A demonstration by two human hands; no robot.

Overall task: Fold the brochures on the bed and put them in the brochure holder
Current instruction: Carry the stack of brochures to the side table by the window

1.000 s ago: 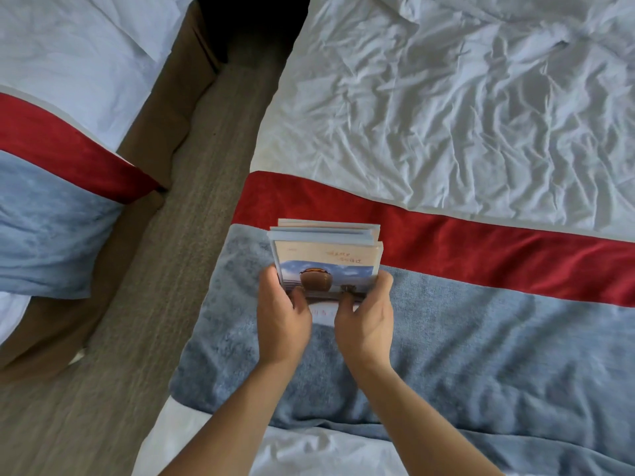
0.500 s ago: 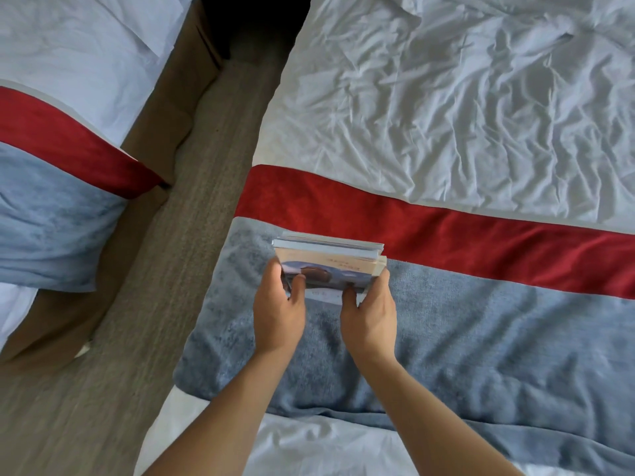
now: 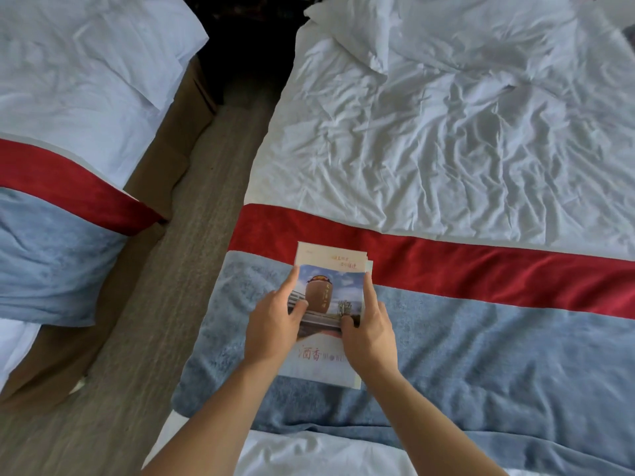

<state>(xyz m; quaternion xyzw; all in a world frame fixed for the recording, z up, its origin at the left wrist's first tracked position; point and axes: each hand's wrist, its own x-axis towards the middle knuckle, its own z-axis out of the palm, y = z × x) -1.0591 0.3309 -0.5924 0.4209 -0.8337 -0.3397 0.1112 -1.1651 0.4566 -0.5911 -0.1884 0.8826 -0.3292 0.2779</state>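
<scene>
Nearest the viewer, the left hand (image 3: 275,324) and right hand (image 3: 369,333) grip the two long edges of the brochures (image 3: 330,293), thumbs pressed on the cover, the stack lying flat on the blue bed runner (image 3: 481,355). This looks like squaring the stack before folding; next, one sheet must be separated. Its long axis runs away from the viewer, the top reaching the red stripe (image 3: 464,266).

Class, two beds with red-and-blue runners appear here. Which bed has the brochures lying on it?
The right-hand bed with the crumpled white sheet: the stack of printed paper brochures lies on its blue runner, under both hands. The left bed carries none.
</scene>
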